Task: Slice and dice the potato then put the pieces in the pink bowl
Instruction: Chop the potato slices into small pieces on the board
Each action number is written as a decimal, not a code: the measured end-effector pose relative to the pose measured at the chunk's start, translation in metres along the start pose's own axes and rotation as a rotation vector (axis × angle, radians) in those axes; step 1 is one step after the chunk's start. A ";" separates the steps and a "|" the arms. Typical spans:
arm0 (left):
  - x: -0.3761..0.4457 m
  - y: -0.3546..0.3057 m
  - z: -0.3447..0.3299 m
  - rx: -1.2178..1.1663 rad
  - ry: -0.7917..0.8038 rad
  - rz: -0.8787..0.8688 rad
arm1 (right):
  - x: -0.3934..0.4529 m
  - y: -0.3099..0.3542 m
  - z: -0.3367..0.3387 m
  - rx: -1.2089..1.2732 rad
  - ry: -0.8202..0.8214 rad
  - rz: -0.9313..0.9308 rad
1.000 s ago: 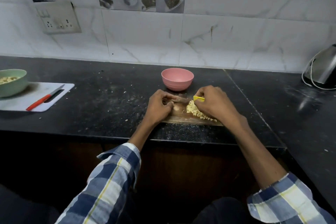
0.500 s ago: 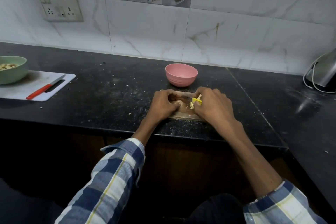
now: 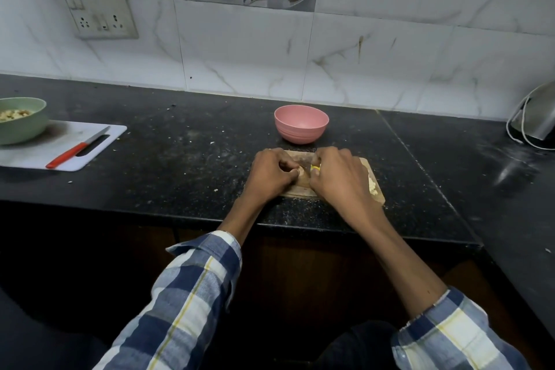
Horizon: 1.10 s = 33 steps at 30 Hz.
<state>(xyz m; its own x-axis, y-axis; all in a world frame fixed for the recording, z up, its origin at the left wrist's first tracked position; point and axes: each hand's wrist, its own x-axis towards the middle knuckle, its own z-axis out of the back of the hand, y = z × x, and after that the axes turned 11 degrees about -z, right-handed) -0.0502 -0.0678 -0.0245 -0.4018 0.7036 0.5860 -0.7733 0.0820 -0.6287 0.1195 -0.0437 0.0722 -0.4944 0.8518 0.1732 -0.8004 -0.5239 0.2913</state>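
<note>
Fingers of the left hand curl round a small pale potato piece; the right hand is clamped on a yellow-handled knife.

Two hands, two bowls, two boards, two knives. The potato piece sits on the wooden cutting board near the desk's front edge, with a heap of pale diced bits at the board's right, mostly hidden by the right hand. The pink bowl stands just behind the board; what it holds cannot be seen. Far left, a green bowl of pale pieces rests on a white board beside a red-handled knife. A kettle stands far right.
</note>
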 end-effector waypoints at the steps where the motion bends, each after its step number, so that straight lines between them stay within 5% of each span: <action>1: 0.000 0.001 0.000 0.002 0.001 -0.002 | 0.000 0.001 -0.001 0.010 0.005 -0.008; 33: 0.001 0.001 0.003 -0.013 -0.016 0.066 | -0.007 0.009 -0.010 0.057 -0.012 -0.058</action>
<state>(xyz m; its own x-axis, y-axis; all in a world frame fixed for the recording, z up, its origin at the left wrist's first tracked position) -0.0524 -0.0692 -0.0229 -0.4597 0.6963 0.5513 -0.7384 0.0453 -0.6729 0.1125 -0.0545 0.0638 -0.4436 0.8807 0.1660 -0.8067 -0.4731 0.3543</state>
